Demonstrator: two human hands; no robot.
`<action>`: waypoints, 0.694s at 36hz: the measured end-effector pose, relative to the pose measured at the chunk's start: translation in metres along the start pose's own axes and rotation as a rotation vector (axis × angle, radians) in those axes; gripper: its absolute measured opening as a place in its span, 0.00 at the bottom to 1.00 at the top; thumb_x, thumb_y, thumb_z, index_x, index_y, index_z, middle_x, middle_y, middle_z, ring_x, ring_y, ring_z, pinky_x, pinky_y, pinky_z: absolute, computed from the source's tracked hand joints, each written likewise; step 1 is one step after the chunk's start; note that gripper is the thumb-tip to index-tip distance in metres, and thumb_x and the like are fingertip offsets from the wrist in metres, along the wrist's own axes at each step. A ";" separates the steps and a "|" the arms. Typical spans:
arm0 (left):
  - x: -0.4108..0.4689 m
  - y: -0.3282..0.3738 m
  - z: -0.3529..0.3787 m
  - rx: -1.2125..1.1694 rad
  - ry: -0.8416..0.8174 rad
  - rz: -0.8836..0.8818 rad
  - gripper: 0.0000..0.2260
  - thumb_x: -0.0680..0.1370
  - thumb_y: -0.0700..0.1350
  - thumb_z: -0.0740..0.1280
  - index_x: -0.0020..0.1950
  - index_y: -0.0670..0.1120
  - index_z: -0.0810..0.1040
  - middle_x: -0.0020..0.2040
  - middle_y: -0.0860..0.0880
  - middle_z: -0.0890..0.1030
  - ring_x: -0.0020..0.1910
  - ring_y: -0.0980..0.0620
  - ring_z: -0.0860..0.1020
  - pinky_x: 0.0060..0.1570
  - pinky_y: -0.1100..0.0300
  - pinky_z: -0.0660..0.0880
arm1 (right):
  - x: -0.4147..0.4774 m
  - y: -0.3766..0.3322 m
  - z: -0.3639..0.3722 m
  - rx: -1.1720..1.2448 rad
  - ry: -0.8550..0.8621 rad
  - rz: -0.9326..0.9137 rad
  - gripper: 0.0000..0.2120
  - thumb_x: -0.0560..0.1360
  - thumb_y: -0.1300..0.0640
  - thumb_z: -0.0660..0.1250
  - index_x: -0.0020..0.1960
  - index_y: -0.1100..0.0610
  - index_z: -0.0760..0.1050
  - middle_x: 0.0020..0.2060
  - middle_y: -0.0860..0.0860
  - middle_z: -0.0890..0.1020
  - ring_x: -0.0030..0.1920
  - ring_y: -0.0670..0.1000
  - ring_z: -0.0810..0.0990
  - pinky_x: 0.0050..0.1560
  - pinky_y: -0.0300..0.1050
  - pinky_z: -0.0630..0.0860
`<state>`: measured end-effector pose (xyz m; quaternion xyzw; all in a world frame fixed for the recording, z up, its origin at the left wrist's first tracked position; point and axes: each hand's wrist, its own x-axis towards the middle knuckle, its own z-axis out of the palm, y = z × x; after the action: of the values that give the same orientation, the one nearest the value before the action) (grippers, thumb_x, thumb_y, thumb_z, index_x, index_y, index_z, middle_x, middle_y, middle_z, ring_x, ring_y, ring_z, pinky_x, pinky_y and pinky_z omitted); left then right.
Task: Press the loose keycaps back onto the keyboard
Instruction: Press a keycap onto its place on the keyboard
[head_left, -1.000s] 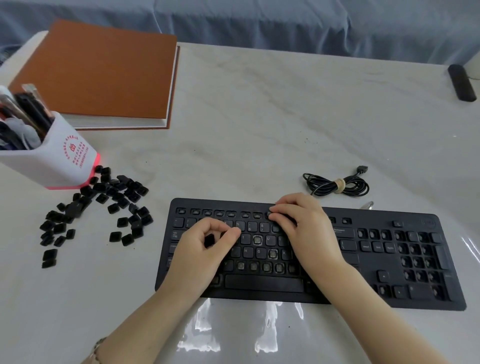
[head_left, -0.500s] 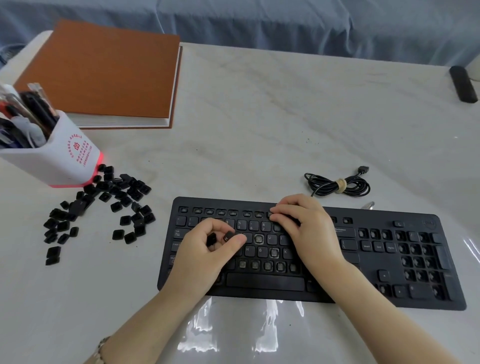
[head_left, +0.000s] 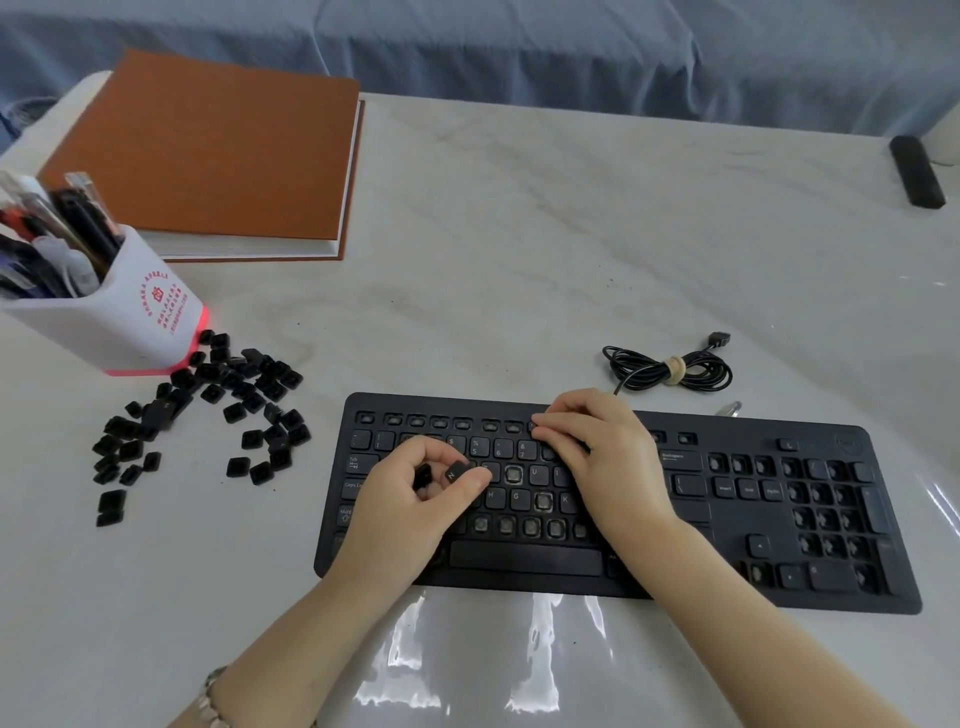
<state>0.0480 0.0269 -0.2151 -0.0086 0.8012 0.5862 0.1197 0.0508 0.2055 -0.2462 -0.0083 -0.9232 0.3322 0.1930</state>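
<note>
Two forearms enter the frame from the lower edge, one from about 7 o'clock and one from about 5 o'clock, each ending in a bare hand. Left hand (head_left: 415, 499): no glove and no ring visible on the fingers that show; nails short and unpainted where they can be seen. Right hand (head_left: 602, 457): likewise ungloved, with no ring or watch visible. Both forearms are uncovered along their whole visible length (no sleeve or cuff reaches into view). Left wrist: a bracelet (head_left: 210, 699) of small pale, rounded links or beads, partly cut off by the frame edge; its clasp cannot be made out.
</note>
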 end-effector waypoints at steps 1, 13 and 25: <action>0.000 0.000 0.000 -0.002 -0.002 -0.006 0.05 0.71 0.42 0.74 0.41 0.46 0.78 0.29 0.57 0.71 0.25 0.62 0.68 0.29 0.72 0.67 | -0.001 0.000 0.000 -0.019 0.012 -0.028 0.09 0.71 0.55 0.67 0.43 0.58 0.84 0.40 0.50 0.80 0.43 0.46 0.72 0.45 0.34 0.68; -0.004 0.002 0.000 -0.022 0.021 0.063 0.07 0.70 0.37 0.74 0.43 0.46 0.77 0.32 0.54 0.71 0.27 0.63 0.69 0.33 0.73 0.68 | -0.008 0.001 -0.010 -0.313 -0.043 -0.297 0.13 0.72 0.57 0.61 0.49 0.60 0.82 0.47 0.54 0.81 0.46 0.55 0.76 0.39 0.47 0.76; -0.013 0.004 -0.005 0.049 -0.002 0.128 0.07 0.70 0.39 0.74 0.43 0.48 0.79 0.31 0.56 0.73 0.32 0.62 0.71 0.36 0.74 0.68 | -0.009 -0.016 -0.016 -0.027 -0.116 0.074 0.09 0.73 0.58 0.66 0.48 0.57 0.83 0.49 0.48 0.79 0.54 0.44 0.68 0.60 0.26 0.61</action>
<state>0.0593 0.0219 -0.2076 0.0460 0.8140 0.5731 0.0830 0.0669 0.2021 -0.2281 -0.0257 -0.9363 0.3266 0.1269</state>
